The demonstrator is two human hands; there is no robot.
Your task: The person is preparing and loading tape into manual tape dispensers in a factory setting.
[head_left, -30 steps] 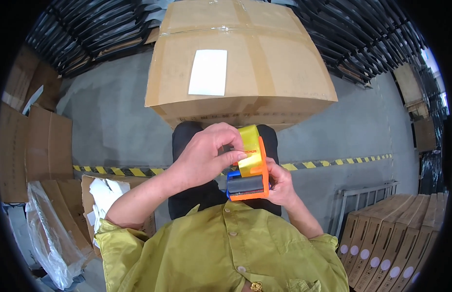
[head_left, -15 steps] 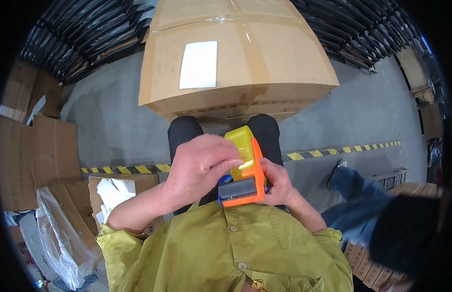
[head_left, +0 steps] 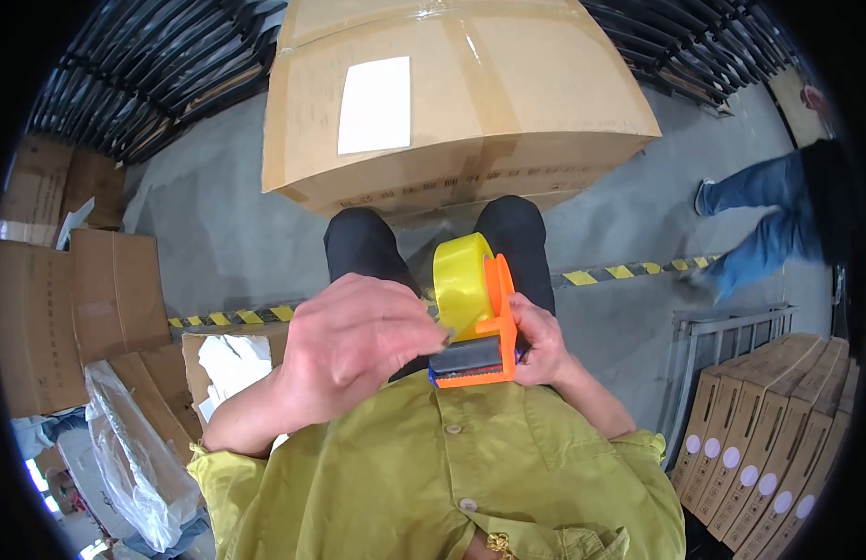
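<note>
An orange and blue tape dispenser (head_left: 505,322) stands in front of my shirt. On it sits a roll of yellow tape (head_left: 462,275), with a black roller (head_left: 467,356) below and a toothed edge near the bottom. My right hand (head_left: 539,345) is closed round the dispenser's right side, its grip mostly hidden. To the left, my left hand (head_left: 354,345) has thumb and fingers pinched together beside the roller and the roll. Something small and dark shows at those fingertips; I cannot make out what it is.
A large taped carton (head_left: 461,103) with a white sheet (head_left: 374,105) stands before my knees. Cartons (head_left: 116,289) and clear plastic film (head_left: 134,457) lie left. At right are stacked flat boxes (head_left: 760,439), a metal rack (head_left: 694,345) and a walking person (head_left: 769,215).
My left hand has moved off the tape roll, leftward and slightly down. The dispenser has turned a little in my right hand. The person at right has walked farther away.
</note>
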